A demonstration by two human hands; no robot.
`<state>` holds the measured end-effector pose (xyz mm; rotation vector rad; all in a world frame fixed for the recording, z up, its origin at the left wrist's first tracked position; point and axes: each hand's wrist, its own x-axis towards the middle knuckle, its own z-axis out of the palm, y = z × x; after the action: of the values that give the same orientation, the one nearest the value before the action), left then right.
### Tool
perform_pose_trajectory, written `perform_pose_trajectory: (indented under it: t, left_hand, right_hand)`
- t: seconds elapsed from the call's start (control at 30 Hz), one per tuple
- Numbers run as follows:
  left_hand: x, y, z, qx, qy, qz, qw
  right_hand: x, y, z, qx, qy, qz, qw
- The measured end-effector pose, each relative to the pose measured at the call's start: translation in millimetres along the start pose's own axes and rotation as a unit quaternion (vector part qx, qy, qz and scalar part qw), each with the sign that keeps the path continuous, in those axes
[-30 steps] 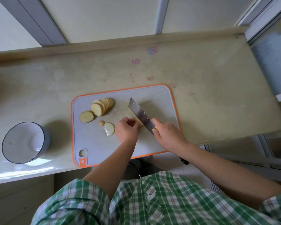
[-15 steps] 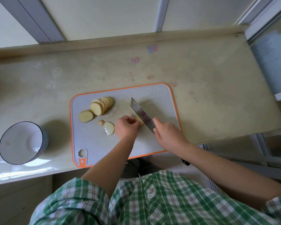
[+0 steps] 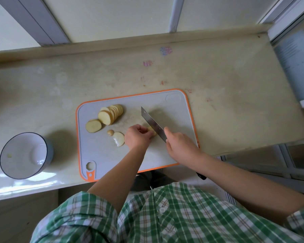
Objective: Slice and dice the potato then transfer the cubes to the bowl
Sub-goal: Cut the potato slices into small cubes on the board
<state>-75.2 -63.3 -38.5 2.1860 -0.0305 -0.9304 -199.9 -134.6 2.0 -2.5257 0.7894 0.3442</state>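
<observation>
On the cutting board (image 3: 175, 118), the left hand (image 3: 138, 137) pinches a potato piece (image 3: 152, 131) — the right hand (image 3: 180, 146) grips the knife (image 3: 153, 124) against it.

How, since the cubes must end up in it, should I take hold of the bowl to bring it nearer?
Grip the bowl by its rim on the side facing the cutting board, coming from above: it stands upright, mouth open, so that rim is free to pinch.
</observation>
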Motion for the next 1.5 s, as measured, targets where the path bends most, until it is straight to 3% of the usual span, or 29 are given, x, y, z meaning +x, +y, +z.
perform_pose_trajectory:
  t: [0.53, 1.1, 1.5]
  left_hand:
    - [1, -2, -3, -0.024, -0.012, -0.006, 1.0]
    - [6, -4, -2, -0.015, -0.008, -0.01, 1.0]
    - [2, -1, -6, -0.017, -0.014, -0.005, 1.0]
  right_hand:
    - [5, 8, 6, 0.054, 0.053, -0.008, 0.997]
    - [1, 1, 2, 0.014, -0.004, -0.016, 1.0]
    - [8, 2, 14, 0.019, 0.016, -0.008, 1.0]
